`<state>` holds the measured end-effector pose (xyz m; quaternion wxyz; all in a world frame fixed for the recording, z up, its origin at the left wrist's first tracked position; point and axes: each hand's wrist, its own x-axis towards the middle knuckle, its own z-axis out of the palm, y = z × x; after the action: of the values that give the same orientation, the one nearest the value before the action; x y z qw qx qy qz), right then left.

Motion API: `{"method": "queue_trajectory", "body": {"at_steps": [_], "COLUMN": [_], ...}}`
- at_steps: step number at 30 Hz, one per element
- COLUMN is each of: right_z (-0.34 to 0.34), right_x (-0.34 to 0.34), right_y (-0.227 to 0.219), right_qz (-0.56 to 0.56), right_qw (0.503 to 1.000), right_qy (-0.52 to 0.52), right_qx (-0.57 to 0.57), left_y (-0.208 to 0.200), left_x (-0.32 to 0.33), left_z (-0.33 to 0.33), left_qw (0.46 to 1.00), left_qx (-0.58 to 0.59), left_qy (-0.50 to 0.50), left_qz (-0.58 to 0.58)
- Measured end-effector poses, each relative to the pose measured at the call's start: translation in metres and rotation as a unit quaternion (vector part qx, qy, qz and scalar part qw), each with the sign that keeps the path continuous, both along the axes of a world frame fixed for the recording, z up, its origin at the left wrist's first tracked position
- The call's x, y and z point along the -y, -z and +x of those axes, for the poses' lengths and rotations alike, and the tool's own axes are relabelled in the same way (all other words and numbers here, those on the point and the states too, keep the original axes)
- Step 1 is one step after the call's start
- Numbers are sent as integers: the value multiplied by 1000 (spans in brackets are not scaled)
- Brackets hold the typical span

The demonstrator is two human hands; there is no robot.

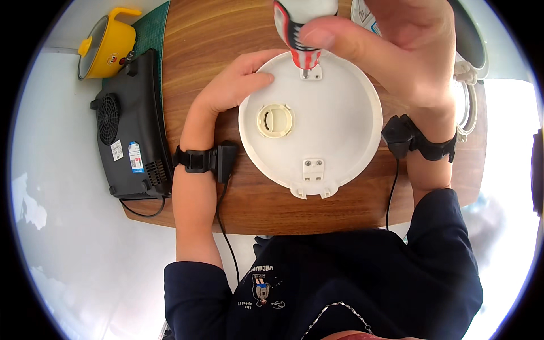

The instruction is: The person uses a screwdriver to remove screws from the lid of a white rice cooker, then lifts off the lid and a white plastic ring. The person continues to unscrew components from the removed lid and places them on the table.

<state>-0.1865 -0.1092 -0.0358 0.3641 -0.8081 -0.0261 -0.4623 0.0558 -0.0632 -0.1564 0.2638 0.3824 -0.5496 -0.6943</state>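
Note:
A round white plastic lid [334, 122] lies on the table with its hollow inner side facing up. My left hand [241, 82] grips its far left rim, thumb on the inside and the other fingers mostly hidden past the edge. Closed around a screwdriver [306, 55] with a white, red and black handle, my right hand [405, 65] holds it over the lid's far side. Its tip meets a small white bracket [315, 72] there. A matching bracket [313, 169] with two screws sits near the hinge tabs, and a cream round vent cap [276, 120] is set in the lid's left part.
On the left lies a black appliance base [129, 124] with a fan grille, its cable by the table edge. Behind it are a yellow pot [110, 48] and a green mat [152, 31]. White appliance parts [468, 102] stand at the right edge of the wooden table [255, 212].

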Motion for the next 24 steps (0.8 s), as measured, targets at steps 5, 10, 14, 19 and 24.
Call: {"method": "queue_trajectory", "body": {"at_steps": [5, 10, 14, 19, 24], "right_z": [-2, 1, 2, 0, 19], "right_x": [17, 13, 6, 16, -37], "right_y": [15, 5, 3, -1, -13], "right_qz": [-7, -68, -50, -109, 13], "right_qw": [997, 997, 998, 993, 991], "right_qy": [-76, -40, -26, -33, 136], "right_qx": [-3, -17, -3, 9, 0], "left_y": [2, 1, 0, 4, 3], "left_x": [1, 3, 3, 3, 0], "left_z": [1, 2, 2, 1, 3], "left_qw": [999, 999, 999, 1000, 999], "left_qx": [-13, 3, 23, 12, 19], "left_qy": [14, 27, 21, 5, 8], "left_qz": [-36, -32, -19, -28, -29]}}
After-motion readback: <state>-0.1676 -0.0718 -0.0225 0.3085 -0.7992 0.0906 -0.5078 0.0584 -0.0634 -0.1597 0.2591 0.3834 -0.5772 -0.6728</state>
